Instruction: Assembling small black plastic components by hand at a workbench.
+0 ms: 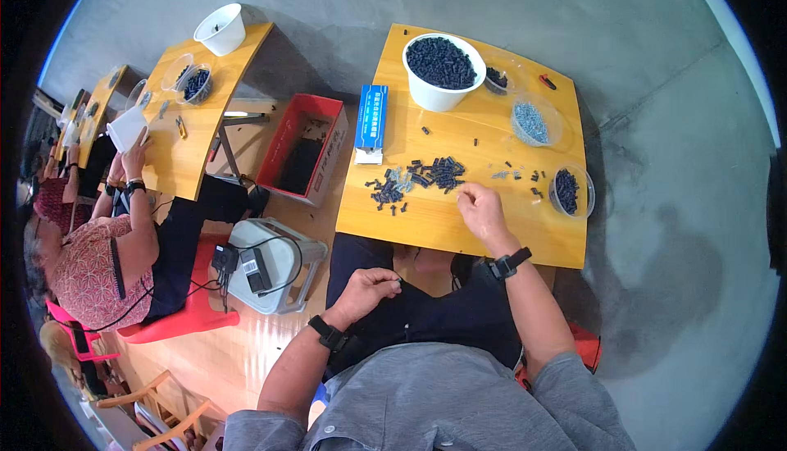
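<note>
My left hand (370, 293) is held over my lap, thumb and fingertips pinched together, with a tiny dark speck at their tips that is too small to name. Just above the table's front edge, my right hand (482, 215) has its fingers closed, and whatever they hold is hidden. To its left lies a loose pile of small black cylindrical pieces (441, 173), with a few pale, clear-looking bits (402, 179) among them. More of the pale bits (498, 175) and single black pieces are scattered to its right.
On the wooden table (373, 213) stand a white bucket (447, 98) heaped with black pieces, a blue box (371, 123), a tub of pale bits (531, 123) and a tub of black pieces (567, 191). A red box (303, 152), a grey stool (266, 271) and a seated co-worker (106, 262) are left.
</note>
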### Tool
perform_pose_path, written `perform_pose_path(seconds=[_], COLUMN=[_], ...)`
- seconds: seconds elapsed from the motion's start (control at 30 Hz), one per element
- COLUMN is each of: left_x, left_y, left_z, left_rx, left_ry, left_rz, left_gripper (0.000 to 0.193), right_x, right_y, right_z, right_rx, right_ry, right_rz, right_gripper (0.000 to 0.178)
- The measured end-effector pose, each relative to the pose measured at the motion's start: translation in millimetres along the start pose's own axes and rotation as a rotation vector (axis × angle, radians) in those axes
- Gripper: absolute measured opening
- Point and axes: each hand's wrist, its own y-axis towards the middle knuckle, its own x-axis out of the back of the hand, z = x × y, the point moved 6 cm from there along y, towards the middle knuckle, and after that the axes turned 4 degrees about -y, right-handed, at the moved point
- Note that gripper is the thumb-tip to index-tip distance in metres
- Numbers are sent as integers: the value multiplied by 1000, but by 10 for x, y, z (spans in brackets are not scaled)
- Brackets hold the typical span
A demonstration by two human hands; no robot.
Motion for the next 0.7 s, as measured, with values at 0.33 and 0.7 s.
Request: perform_pose_path(seconds=[0.33,0.7], left_x=[-12,26], left_y=[69,120], left_z=[-53,-27], left_rx=[44,94], left_ry=[-98,-195], left_rz=[31,60], left_gripper=[11,9], right_x=[-64,-444], right_y=[985,1405], right_z=[335,333], right_rx=[274,140], right_ry=[-318,-431], right_rz=[-57,140], right_gripper=[10,14])
